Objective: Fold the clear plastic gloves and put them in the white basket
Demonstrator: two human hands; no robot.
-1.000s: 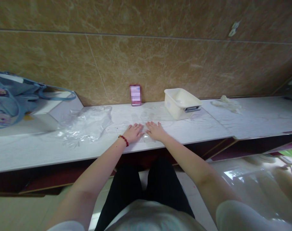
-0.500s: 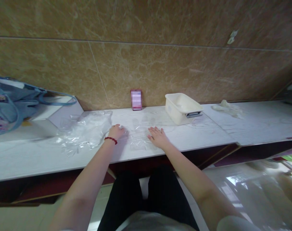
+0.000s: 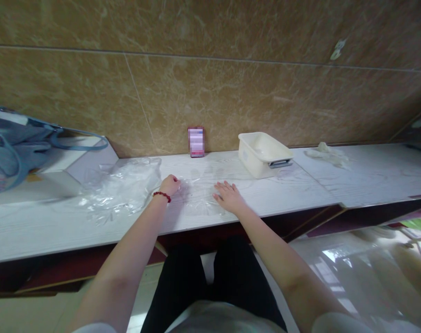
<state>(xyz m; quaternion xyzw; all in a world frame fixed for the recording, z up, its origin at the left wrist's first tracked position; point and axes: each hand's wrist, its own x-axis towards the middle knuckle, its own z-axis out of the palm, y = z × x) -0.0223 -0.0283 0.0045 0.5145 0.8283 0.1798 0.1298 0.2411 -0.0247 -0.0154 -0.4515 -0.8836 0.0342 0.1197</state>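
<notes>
one clear plastic film (image 3: 201, 200), spread but creased

on the tabletop (image 3: 40, 226), laying-out looks mostly done, creases left. at the film's nine o'clock the left hand's (image 3: 169, 185) grip is together, seemingly clamped on its edge; at three, the right hand (image 3: 228, 196) lies palm down, fingers apart. one cream bin (image 3: 249, 162): two o'clock; one smartphone (image 3: 196, 142): twelve; one plastic heap (image 3: 127, 182), layers uncountable: nine.

- Plastic film (image 3: 201, 196): clear, counter's white showing through.
- Crumpled plastic (image 3: 127, 181): clear, bright white glints.
- Counter (image 3: 289, 192): white, faint grey wood grain.
- Wall (image 3: 224, 97): brown, paler veining, thin light lines.
- Tub (image 3: 249, 159): cream; handle (image 3: 280, 163) grey.
- Phone (image 3: 196, 142): dark red edge; screen pale lilac, pixelated.
- Bracelet (image 3: 162, 194): dark red.
- Bag (image 3: 33, 143): blue.
- Box (image 3: 56, 182): white.
- Trousers (image 3: 182, 277): black.
</notes>
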